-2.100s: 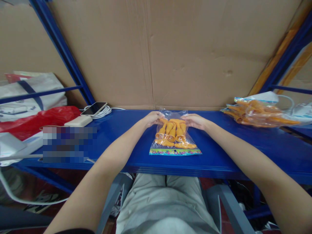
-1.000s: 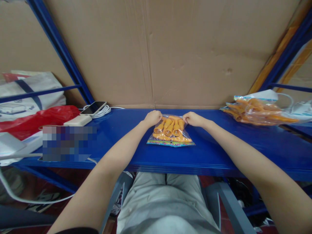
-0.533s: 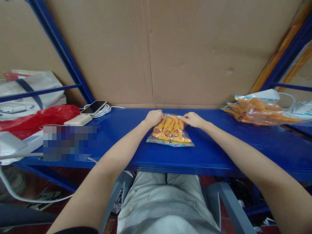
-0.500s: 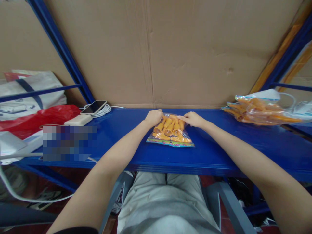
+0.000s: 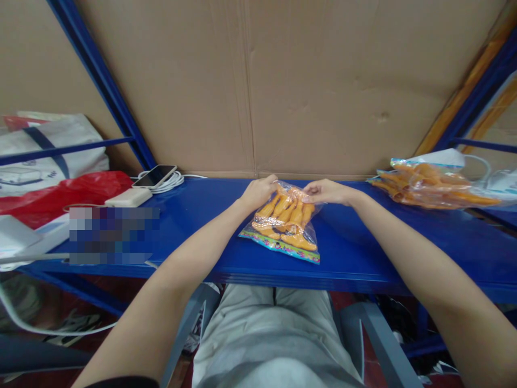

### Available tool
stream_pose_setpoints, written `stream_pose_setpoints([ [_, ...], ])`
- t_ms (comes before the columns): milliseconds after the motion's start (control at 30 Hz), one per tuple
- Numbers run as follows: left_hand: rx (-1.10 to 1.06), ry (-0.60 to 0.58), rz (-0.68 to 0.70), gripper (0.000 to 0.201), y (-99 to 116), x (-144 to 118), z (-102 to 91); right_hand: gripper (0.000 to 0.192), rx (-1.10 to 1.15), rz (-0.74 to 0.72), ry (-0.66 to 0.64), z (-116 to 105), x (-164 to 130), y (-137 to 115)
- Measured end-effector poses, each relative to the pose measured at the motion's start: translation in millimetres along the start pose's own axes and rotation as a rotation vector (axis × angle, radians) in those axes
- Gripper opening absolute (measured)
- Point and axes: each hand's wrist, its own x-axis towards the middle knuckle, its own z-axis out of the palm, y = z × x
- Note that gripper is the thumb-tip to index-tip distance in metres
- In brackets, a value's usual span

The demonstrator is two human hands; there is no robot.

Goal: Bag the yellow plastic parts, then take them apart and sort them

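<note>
Clear plastic bag sits near the middle of the blue table, its printed edge toward the person; its far end may be slightly raised. The left hand grasps its far left corner; the right hand pinches its far right side. Orange pieces lie inside.

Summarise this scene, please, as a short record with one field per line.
Surface: blue table
Left hand: gripping the far left corner of the clear bag of orange pieces
Right hand: pinching the bag's far right corner
Bag position: patterned strip toward the person; contact with the table unclear
To the left: phone on coiled white cable; red plastic bag
To the right: more orange pieces in clear packaging
Behind: cardboard
</note>
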Motion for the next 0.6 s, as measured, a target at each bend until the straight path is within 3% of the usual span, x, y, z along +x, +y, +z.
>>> stream_pose_setpoints([
  [167,-0.050,0.158,0.135,0.033,3.6,1.7,9.3,0.051,0.091,0.082,-0.151,1.2,-13.6,-16.5],
  [300,-0.069,0.199,0.179,0.033,10.2,2.4,10.3,0.053,0.316,0.123,-0.188,22.5,-12.9,-21.1],
  [467,-0.083,0.104,0.062,0.030,15.4,3.7,4.8,0.043,0.469,0.172,-0.128,46.7,-5.3,-19.6],
  [600,-0.154,0.111,-0.048,0.032,5.0,4.0,4.8,0.035,0.559,0.167,-0.029,40.9,-4.3,-19.8],
])
